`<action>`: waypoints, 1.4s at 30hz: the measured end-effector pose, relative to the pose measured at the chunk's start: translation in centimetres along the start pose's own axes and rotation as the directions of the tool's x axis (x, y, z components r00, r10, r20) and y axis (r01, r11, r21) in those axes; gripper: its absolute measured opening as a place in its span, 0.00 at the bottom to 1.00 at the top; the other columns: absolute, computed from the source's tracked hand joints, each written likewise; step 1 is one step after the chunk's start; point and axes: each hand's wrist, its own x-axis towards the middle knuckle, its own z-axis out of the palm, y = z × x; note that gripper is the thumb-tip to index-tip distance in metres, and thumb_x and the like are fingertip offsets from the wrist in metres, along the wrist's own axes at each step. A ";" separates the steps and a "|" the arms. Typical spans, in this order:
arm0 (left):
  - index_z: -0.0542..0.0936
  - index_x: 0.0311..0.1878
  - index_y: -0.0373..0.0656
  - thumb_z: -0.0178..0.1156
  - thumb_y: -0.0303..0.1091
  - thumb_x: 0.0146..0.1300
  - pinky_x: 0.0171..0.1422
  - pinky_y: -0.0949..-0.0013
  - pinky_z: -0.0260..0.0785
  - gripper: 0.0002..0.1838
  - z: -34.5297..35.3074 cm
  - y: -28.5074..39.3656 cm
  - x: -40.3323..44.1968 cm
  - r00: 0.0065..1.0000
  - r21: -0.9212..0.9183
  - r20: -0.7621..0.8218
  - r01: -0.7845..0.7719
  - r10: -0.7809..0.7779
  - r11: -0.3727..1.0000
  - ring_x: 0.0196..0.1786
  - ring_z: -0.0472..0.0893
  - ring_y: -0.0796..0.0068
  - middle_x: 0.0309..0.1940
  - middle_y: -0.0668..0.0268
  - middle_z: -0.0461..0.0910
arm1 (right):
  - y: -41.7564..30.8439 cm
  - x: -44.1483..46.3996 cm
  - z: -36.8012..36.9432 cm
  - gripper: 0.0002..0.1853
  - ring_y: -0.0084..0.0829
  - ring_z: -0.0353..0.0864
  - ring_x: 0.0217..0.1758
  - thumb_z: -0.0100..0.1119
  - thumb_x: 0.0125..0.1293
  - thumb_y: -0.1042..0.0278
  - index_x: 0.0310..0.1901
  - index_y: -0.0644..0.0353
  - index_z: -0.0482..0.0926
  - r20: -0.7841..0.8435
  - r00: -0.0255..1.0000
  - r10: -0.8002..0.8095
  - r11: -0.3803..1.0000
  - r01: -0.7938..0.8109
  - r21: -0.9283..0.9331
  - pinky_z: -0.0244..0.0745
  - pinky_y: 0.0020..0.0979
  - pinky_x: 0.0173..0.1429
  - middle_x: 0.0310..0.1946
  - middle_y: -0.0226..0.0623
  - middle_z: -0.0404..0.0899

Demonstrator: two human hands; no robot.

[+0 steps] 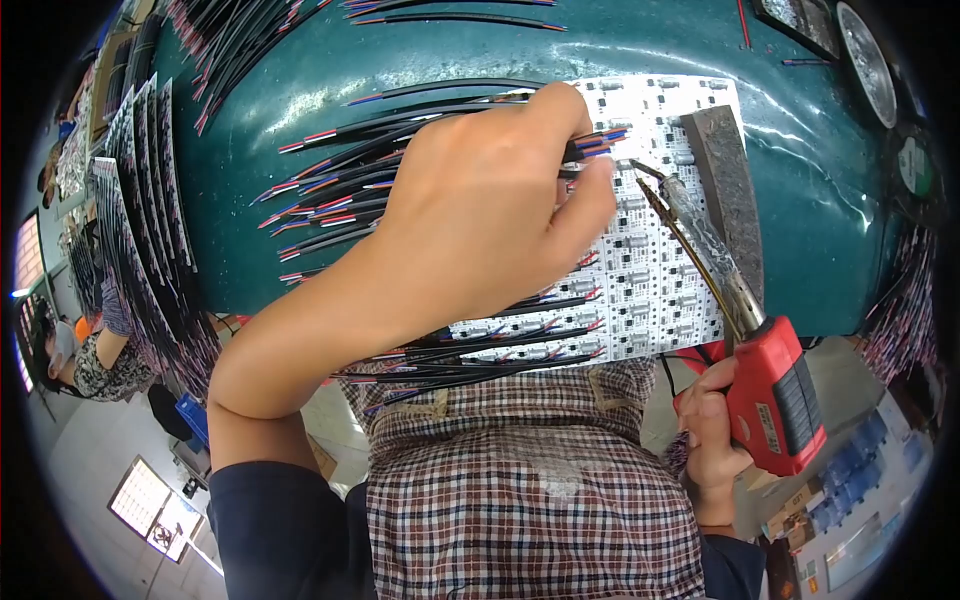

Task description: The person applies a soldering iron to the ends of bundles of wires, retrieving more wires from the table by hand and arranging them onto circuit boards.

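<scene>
My left hand (490, 200) reaches over a white circuit board panel (660, 92), its thumb and forefinger pinching a black cable (575, 152) whose orange and blue wire ends lie on the board. In my right hand (712, 430) is a red soldering gun (775, 400), its metal tip pointing up-left over the board, close to those wire ends. A thin brass-coloured strip runs beside the barrel. Several black cables (520, 345) are lined up along the lower board. A dark grey bar (728, 190) lies on the panel's right part.
More cables lie left on the green table (800, 220) and at its top edge (460, 18). Stacked board panels (150, 190) with wires stand far left. A round metal dish (866, 62) and a dark spool (912, 172) are at right. A co-worker (95, 360) is at left.
</scene>
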 end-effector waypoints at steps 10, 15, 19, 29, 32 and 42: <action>0.78 0.45 0.36 0.58 0.27 0.69 0.34 0.66 0.70 0.06 -1.2 1.6 -0.7 0.974 0.168 -0.163 -0.132 0.160 0.977 0.28 0.79 0.62 0.26 0.57 0.78 | -0.3 -0.7 0.0 0.10 0.15 0.58 0.14 0.54 0.70 0.70 0.47 0.67 0.70 -0.043 0.999 0.003 0.999 -0.001 0.041 0.59 0.21 0.22 0.19 0.28 0.66; 0.77 0.43 0.40 0.65 0.25 0.62 0.29 0.71 0.69 0.08 -0.1 1.5 -2.0 0.992 0.056 0.054 0.111 -0.114 0.992 0.23 0.80 0.70 0.24 0.63 0.81 | 1.2 -2.2 -1.4 0.15 0.16 0.61 0.17 0.56 0.71 0.67 0.53 0.67 0.71 0.005 0.999 -0.036 0.991 0.037 -0.126 0.60 0.22 0.26 0.21 0.28 0.68; 0.76 0.35 0.41 0.68 0.29 0.59 0.27 0.69 0.69 0.08 0.8 1.1 -2.2 0.998 0.078 -0.036 0.047 -0.045 0.996 0.22 0.79 0.68 0.23 0.63 0.81 | 1.5 -2.7 -1.8 0.14 0.18 0.64 0.20 0.56 0.71 0.67 0.53 0.67 0.71 0.086 0.996 -0.001 0.967 0.023 -0.254 0.60 0.22 0.27 0.22 0.28 0.68; 0.76 0.30 0.42 0.70 0.30 0.56 0.26 0.68 0.69 0.09 1.2 1.6 -2.0 0.999 0.147 -0.053 0.014 -0.007 0.989 0.20 0.79 0.69 0.20 0.64 0.79 | 1.8 -2.4 -2.0 0.12 0.34 0.83 0.36 0.70 0.57 0.73 0.43 0.63 0.83 0.050 0.989 0.143 0.962 -0.127 -0.243 0.78 0.33 0.42 0.34 0.37 0.83; 0.76 0.29 0.42 0.69 0.29 0.55 0.26 0.69 0.69 0.09 1.2 1.6 -2.1 0.999 0.134 -0.052 0.005 0.002 0.991 0.20 0.80 0.69 0.20 0.65 0.79 | 1.3 -2.5 -1.2 0.11 0.34 0.82 0.35 0.70 0.56 0.73 0.41 0.63 0.83 -0.035 0.981 0.193 0.968 -0.196 -0.159 0.77 0.33 0.40 0.33 0.37 0.82; 0.76 0.29 0.42 0.68 0.26 0.53 0.27 0.71 0.71 0.08 1.4 1.7 -2.1 0.999 0.143 -0.040 0.010 -0.004 0.990 0.21 0.81 0.71 0.20 0.66 0.80 | 1.4 -2.5 -1.4 0.09 0.19 0.65 0.21 0.56 0.71 0.66 0.38 0.62 0.71 0.105 0.992 0.069 0.983 -0.050 -0.176 0.61 0.22 0.25 0.23 0.30 0.68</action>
